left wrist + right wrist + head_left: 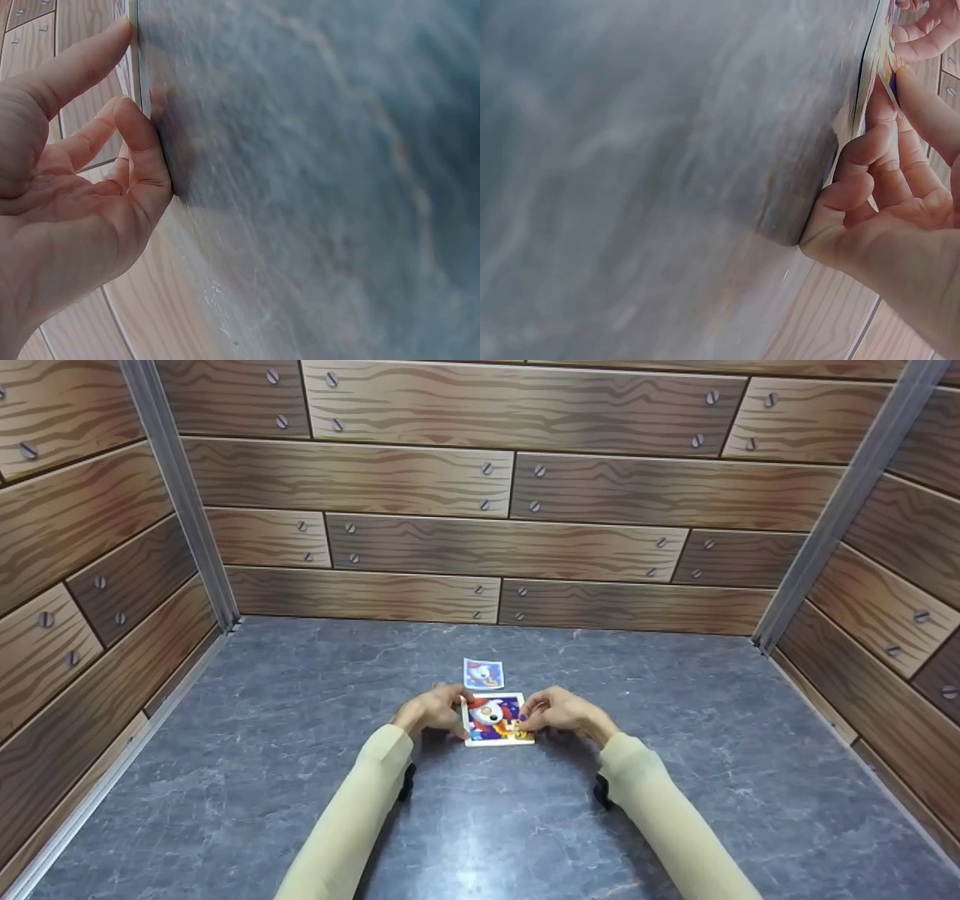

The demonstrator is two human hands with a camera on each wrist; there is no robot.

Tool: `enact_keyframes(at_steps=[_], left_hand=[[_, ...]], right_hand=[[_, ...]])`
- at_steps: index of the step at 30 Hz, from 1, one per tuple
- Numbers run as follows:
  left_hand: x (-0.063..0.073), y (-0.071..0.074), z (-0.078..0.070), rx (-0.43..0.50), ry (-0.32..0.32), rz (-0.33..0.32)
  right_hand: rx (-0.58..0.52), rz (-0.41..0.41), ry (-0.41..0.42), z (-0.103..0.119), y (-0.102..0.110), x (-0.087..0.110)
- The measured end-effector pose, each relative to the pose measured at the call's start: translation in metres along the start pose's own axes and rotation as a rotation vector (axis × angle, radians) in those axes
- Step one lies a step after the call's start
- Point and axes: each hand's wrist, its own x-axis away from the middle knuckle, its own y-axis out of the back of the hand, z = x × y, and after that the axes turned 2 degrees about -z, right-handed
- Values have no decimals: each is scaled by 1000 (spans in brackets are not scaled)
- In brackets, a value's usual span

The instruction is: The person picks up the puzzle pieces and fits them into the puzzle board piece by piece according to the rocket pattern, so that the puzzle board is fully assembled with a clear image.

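Note:
A small picture puzzle board (490, 741) with a pale border lies flat on the table, showing a white and red cartoon figure on dark blue. My left hand (436, 709) holds its left side, fingers at the upper left corner and thumb lower down. In the left wrist view the thumb of that hand (82, 150) meets the board's thin edge. On the opposite side, my right hand (559, 711) pinches a small puzzle piece (892, 84) between thumb and forefinger, over the board's right border. Its other fingers curl near the tabletop.
Just beyond the board lies a picture card (484, 674) with a similar figure. The grey marbled table (480, 825) is bounded by wood-plank patterned walls (420, 540) at the back and both sides, with metal posts (832, 510) at the corners.

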Motion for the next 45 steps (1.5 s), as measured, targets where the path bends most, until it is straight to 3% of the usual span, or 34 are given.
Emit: enact_keyframes(at_steps=[7,14,26,35,45], left_hand=[[0,1,2,-1,-15,-10],[-1,0,1,-46,-28,-12],[0,0,0,-48,-31,-10],[-1,0,1,-26,-8,-1],[0,-1,2,-66,-45,-15]], right_hand=[[0,-28,-60,5,-5,-3],[23,-37,-61,9,-7,-6],[69,-89,-95,12,-12,-6],[98,-118,-74,13,-15,-7],[87,-115,-99,12,-14,-6]])
